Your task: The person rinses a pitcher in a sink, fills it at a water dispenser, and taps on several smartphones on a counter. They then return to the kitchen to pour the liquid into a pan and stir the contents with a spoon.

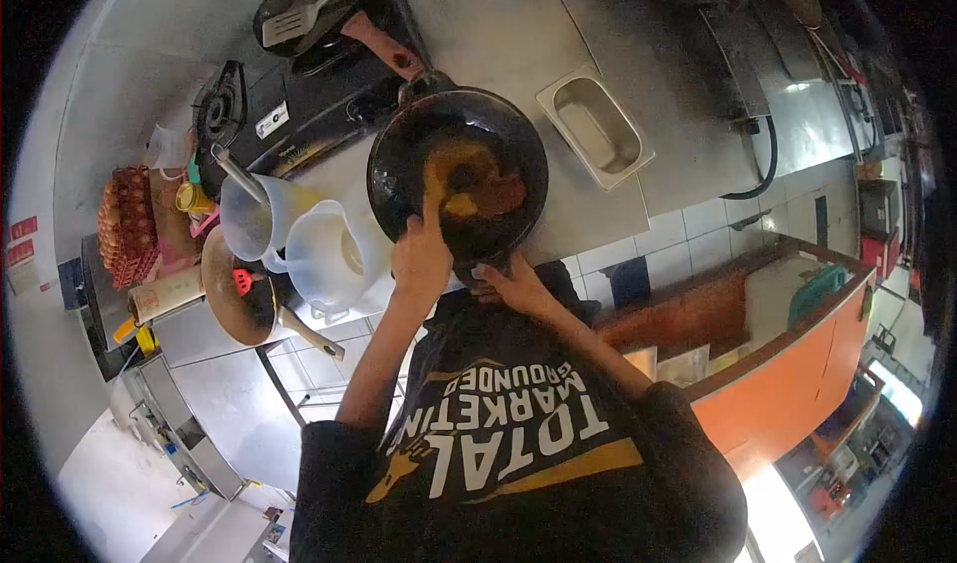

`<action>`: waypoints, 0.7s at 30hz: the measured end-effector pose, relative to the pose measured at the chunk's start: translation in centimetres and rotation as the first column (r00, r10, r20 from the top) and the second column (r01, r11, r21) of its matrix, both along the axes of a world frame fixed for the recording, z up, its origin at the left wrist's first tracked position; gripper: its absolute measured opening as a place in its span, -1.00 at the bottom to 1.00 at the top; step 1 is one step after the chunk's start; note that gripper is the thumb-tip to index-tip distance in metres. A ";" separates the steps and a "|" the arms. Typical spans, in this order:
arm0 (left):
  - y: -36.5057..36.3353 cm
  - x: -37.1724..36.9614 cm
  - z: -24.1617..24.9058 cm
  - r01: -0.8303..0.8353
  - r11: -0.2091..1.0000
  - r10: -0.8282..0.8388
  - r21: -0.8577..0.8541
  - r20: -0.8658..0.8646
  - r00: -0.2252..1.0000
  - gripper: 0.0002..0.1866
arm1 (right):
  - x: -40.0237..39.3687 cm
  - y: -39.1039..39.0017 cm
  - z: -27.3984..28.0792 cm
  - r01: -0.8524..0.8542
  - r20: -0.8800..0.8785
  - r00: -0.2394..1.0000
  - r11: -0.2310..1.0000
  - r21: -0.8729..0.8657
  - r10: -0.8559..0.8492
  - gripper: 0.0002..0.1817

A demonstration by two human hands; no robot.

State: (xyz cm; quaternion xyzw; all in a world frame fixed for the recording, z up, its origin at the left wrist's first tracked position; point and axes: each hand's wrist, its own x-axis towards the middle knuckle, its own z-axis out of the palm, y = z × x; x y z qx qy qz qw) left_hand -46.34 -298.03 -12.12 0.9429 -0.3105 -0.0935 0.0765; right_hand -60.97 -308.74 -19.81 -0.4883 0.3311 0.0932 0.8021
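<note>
A large dark pan sits at the counter's edge, its brown handle pointing away to the upper left. Inside are patches of yellow-brown and reddish-brown food. My left hand reaches over the near rim with the index finger stretched down into the pan, by the yellow-brown patch. Its other fingers are curled, and no tool shows in them. At the near rim, my right hand has its fingers around the pan's edge; part of that grip is hidden.
Left of the pan stand two translucent plastic jugs, a tan frying pan and egg trays. Behind are a gas stove and a slotted spatula. To the right lies a metal tray; an orange-fronted counter stands beyond.
</note>
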 end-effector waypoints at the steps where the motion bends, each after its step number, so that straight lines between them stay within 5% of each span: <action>1: -0.5 0.1 0.3 0.042 0.994 -0.047 0.100 0.050 0.998 -0.41 | 1.0 0.1 0.7 0.098 0.045 0.993 0.973 0.209 -0.110 -0.50; 2: -1.5 0.2 0.3 0.093 0.978 -0.112 0.189 0.094 0.989 -0.33 | 1.4 -0.1 0.6 0.115 0.058 0.990 0.967 0.228 -0.132 -0.52; 4: -1.8 0.8 -0.8 0.097 0.963 -0.085 0.251 -0.057 0.995 -0.26 | 1.4 0.1 -1.4 0.044 0.053 0.998 0.983 -0.177 -0.035 -0.55; 6: -1.6 1.2 -1.5 0.199 0.967 -0.196 0.158 -0.037 0.980 -0.35 | 1.3 0.5 -3.8 -0.031 -0.002 0.999 0.732 -0.681 0.040 -0.57; 8: -2.2 1.8 -2.4 0.156 0.956 -0.131 0.249 -0.117 0.985 -0.40 | 1.2 0.9 -4.9 0.050 0.052 0.999 0.525 -0.849 -0.011 -0.60; 9: -2.4 2.3 -3.0 0.158 0.961 -0.139 0.225 -0.100 0.985 -0.40 | 1.5 0.8 -5.1 0.208 0.197 0.977 0.532 -0.821 -0.078 -0.61; 11: -2.2 2.8 -3.6 0.142 0.971 -0.131 0.193 -0.068 0.989 -0.40 | 1.9 0.5 -4.8 0.141 0.064 0.990 0.775 -0.616 -0.129 -0.62; 13: -1.6 3.3 -3.4 0.193 0.967 -0.171 0.164 -0.140 0.975 -0.40 | 1.8 -0.4 -3.8 0.125 -0.021 0.989 0.889 -0.440 -0.149 -0.63; 15: -2.0 3.1 -2.2 0.224 0.968 -0.194 0.117 -0.224 0.955 -0.37 | 2.0 -2.9 2.9 0.145 -0.053 0.983 0.922 -0.360 -0.176 -0.63; 18: -2.4 0.6 -0.6 0.229 0.972 -0.203 0.047 -0.313 0.928 -0.25 | 2.0 -2.0 -1.7 -0.003 -0.066 0.995 0.669 -0.743 -0.070 -0.64; 21: -1.3 0.0 -5.5 0.238 0.968 -0.229 0.079 -0.112 0.967 -0.44 | 1.9 -2.2 -2.9 -0.021 -0.086 0.994 0.649 -0.761 -0.068 -0.61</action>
